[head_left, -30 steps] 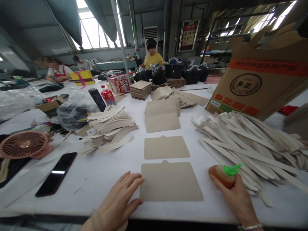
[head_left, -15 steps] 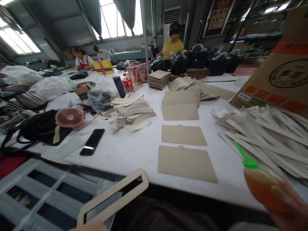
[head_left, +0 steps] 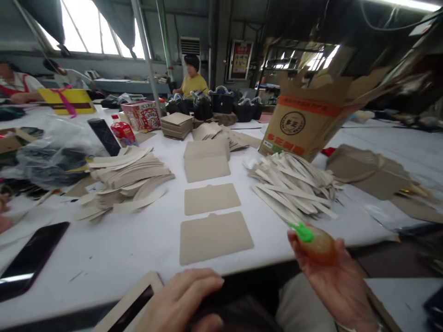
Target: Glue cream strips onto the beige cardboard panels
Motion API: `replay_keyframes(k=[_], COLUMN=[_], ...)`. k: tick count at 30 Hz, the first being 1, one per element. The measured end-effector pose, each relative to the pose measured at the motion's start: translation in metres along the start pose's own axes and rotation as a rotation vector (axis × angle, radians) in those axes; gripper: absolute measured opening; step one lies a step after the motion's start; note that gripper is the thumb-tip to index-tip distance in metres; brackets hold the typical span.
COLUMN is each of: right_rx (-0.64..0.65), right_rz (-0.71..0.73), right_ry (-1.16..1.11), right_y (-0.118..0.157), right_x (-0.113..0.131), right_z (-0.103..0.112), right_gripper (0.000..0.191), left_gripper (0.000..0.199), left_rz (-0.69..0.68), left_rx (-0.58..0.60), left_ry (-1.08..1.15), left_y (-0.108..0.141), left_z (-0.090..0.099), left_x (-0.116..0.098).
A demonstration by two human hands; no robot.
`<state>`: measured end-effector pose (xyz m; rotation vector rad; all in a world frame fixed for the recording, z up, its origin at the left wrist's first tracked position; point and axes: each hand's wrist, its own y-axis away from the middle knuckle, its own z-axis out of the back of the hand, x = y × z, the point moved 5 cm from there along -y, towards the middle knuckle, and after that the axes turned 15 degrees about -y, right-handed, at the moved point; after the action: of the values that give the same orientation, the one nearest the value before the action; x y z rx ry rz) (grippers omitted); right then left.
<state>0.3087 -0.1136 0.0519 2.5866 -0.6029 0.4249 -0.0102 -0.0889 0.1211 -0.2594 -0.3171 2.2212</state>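
Observation:
My right hand (head_left: 334,281), palm up, is wrapped round a squeeze bottle (head_left: 320,244) of amber liquid with a green nozzle cap. The bottle lies tilted, its nozzle pointing left. At the bottom, my left hand (head_left: 185,295) has its fingers stretched out and thumb apart, beside a beige cardboard frame (head_left: 147,283) with a long slot. That hand partly covers the frame; whether it touches it I cannot tell. Two flat tabbed cardboard panels, the nearer panel (head_left: 214,237) and the farther panel (head_left: 212,199), lie on the white table (head_left: 138,249) in front of me.
Behind the panels is a cardboard stack (head_left: 207,159). Curved strips (head_left: 128,177) are piled left, pale strips (head_left: 294,184) right. A phone (head_left: 32,260) lies at left. A large carton (head_left: 297,124) stands beyond the right pile. A person in yellow (head_left: 194,85) sits across the table.
The view has swung right. My left hand has come up into view with fingers stretched, beside the cardboard frame it was holding. The bottle has tipped from upright to lying in my upturned right hand.

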Motion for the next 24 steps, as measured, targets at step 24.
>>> replay_keyframes(k=[24], right_rx=[0.245], right_rz=[0.314], right_ry=[0.669], right_y=[-0.036], right_x=[-0.035], right_z=[-0.006], right_gripper=[0.076], left_gripper=[0.050], left_rz=[-0.068], left_rx=[0.424], left_ry=[-0.130], left_y=[-0.077], left_z=[-0.121], left_x=[0.027])
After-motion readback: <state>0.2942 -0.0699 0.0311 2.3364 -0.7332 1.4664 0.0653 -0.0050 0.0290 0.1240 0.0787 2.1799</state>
